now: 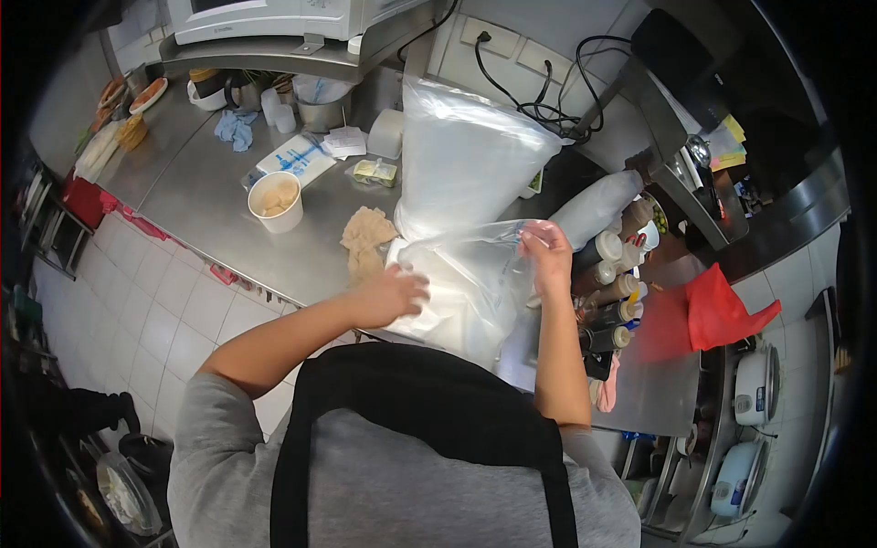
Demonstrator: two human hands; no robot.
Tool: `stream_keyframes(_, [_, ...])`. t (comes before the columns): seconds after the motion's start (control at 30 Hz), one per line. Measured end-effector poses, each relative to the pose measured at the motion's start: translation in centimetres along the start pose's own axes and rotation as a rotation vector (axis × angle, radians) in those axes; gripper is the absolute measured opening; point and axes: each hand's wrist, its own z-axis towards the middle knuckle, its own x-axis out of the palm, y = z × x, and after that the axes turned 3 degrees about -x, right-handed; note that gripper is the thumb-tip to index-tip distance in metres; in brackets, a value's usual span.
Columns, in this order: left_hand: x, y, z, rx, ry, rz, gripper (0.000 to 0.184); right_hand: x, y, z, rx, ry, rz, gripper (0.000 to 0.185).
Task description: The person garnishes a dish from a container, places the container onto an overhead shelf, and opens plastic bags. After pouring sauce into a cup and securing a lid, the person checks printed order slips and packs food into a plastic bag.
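With right fingers (537,239) pinched on the clear plastic bag (493,283) near the front of the table (320,248), left fingers (417,290) blurred but apparently apart, tension evenly; avoid tearing.

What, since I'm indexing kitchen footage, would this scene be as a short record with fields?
Left hand: fingers loosely open, blurred, over white material; contact unclear
Right hand: pinching clear plastic
Behind the hands: large sheaf of plastic
Left of the hands: crumpled tan cloth; farther left, white tub with pale contents
Right of the hands: bottles, then red bag
Surface: metal counter
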Motion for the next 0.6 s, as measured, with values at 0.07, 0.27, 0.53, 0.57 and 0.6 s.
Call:
stream_keyframes(0.07, [-3.2,-0.6,0.7,-0.197,-0.543,-0.094,0.026,0.9,1.4,-0.8,0.027,0.083,-0.06,0.005])
stream_keyframes(0.27, [-10.1,-1.1,5.4,-0.435,-0.82,-0.515,0.028,2.9,4.3,-3.2,0.125,0.236,0.077,0.009])
stream_keyframes(0.53, [-11.4,1.7,4.4,-0.441,-0.451,-1.012,0.022,2.2,7.5,-2.8,-0.059,0.167,0.129,0.009])
stream_keyframes(0.57, [-11.2,2.1,4.7,-0.443,-0.451,-1.086,0.021,1.9,7.3,-2.7,-0.045,0.168,0.134,0.01])
stream_keyframes(0.6, [-11.1,2.3,4.9,-0.445,-0.451,-1.161,0.021,1.8,7.1,-2.7,-0.03,0.17,0.138,0.01])
